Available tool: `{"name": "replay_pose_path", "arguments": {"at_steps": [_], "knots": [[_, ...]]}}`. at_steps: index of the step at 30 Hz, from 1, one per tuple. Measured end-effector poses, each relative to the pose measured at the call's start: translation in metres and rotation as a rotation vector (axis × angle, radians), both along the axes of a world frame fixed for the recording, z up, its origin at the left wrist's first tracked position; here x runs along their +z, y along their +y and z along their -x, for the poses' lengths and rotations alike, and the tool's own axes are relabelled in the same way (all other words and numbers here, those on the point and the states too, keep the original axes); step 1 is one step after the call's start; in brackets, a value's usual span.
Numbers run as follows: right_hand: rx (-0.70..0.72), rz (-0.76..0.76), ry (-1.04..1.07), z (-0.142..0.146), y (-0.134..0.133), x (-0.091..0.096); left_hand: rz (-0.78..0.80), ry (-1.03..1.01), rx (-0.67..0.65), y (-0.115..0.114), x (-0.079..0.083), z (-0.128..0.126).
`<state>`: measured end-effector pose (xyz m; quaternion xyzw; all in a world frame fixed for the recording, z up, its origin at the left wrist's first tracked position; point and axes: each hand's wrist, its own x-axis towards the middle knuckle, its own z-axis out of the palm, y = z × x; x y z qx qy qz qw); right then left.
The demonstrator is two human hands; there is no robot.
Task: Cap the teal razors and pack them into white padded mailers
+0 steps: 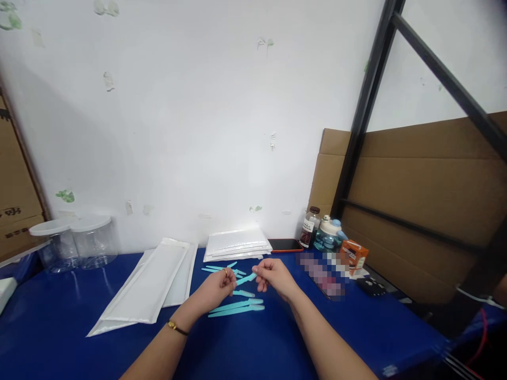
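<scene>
Between my two hands is a slim turquoise eyebrow razor (245,279). My left hand (219,287) is closed round its handle, while my right hand (276,275) pinches the other end between thumb and fingertips. Just below, two more turquoise razors (236,307) lie side by side on the blue table. Another razor (244,293) rests partly behind my left hand. Several further razors (216,268) lie beyond that hand, some of them covered by it.
White padded envelopes (146,285) lie to the left, and a stack of them (235,244) sits by the wall. Clear jars (95,245) stand far left. A phone (285,245), a brown bottle (309,229), a water bottle (329,236) and an orange box (354,256) are right.
</scene>
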<state>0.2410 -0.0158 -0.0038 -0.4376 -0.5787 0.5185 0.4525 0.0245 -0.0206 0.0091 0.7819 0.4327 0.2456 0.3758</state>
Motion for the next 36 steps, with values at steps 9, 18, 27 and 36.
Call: {"name": "replay_pose_path", "arguments": {"at_steps": [9, 18, 27, 36], "knots": [[-0.284, -0.249, -0.905, -0.033, 0.012, -0.011, -0.054, 0.270, 0.015, -0.001, -0.007, 0.002], [-0.208, -0.278, -1.004, -0.023, 0.009, -0.015, -0.223, 0.498, 0.316, 0.013, -0.010, 0.025], [-0.079, -0.301, -0.753, -0.026, 0.010, -0.020, -0.229, 0.466, 0.272, 0.016, -0.012, 0.023], [0.004, -0.327, -0.509, -0.022, 0.008, -0.011, -0.279, 0.386, 0.199, 0.015, -0.007, 0.024]]}}
